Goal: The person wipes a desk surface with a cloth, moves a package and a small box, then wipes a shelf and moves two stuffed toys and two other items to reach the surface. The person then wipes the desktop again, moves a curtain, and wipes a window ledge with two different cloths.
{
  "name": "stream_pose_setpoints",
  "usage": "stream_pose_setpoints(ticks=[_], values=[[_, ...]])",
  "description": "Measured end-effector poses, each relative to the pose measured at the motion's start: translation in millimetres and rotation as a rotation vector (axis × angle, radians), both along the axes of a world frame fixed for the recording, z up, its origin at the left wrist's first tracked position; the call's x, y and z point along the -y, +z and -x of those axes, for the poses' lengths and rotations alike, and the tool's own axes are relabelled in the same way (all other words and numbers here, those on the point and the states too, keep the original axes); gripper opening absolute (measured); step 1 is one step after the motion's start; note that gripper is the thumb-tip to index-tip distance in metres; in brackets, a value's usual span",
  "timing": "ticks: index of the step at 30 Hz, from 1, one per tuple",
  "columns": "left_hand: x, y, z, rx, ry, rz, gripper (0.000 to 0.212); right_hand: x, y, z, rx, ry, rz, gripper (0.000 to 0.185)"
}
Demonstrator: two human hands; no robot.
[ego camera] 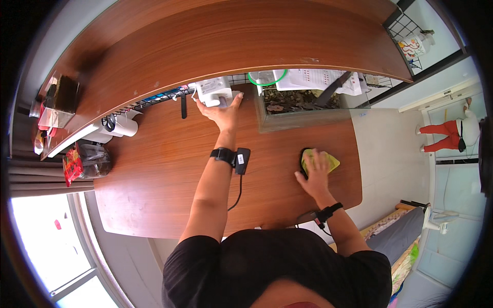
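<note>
My left hand (223, 115) reaches to the back of the wooden desk (173, 154). Its thumb and fingers spread around the lower part of a white device (211, 86) below the shelf; I cannot tell what kind of device it is. On the right half of the desk, my blurred right hand (316, 175) lies over a yellow-green cloth (332, 163) with a dark edge, fingers pressed on it. A glass tank (304, 119) holding dark, bark-like pieces stands at the back, between and beyond the two hands.
A wooden shelf (246, 42) overhangs the desk's back. Papers (308, 79), a dark-handled tool (334, 88) and a green-rimmed container (267, 79) are at the tank. A white cup (125, 126) and clear jar (95, 161) stand left. Another person (448, 134) stands far right.
</note>
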State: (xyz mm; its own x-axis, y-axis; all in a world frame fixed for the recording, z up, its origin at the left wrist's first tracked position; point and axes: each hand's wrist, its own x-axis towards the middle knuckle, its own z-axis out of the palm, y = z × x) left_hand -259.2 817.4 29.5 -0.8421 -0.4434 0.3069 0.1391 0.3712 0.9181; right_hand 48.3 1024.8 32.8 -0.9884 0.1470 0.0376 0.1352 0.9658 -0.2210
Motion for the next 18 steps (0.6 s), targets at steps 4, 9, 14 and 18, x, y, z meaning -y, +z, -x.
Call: stream_pose_setpoints(ticks=[4,9,14,18], values=[[1.9,9.0,12.7,-0.002,-0.022,-0.062,0.118,-16.5,-25.9,-8.7,0.032,-0.430,0.059,0.081],[31.7,35.6,10.4,0.078,-0.202,-0.089,0.107,79.0,-23.6,7.1,0.104,-0.022,0.252,0.081],[45.0,33.0,12.2,0.078,-0.243,-0.035,0.109,154.0,-29.1,82.5,-0.011,0.286,0.163,0.079],[54.8,17.6,18.6,0.054,-0.228,0.034,0.106,159.5,-44.0,173.2,-0.075,0.259,0.088,0.076]])
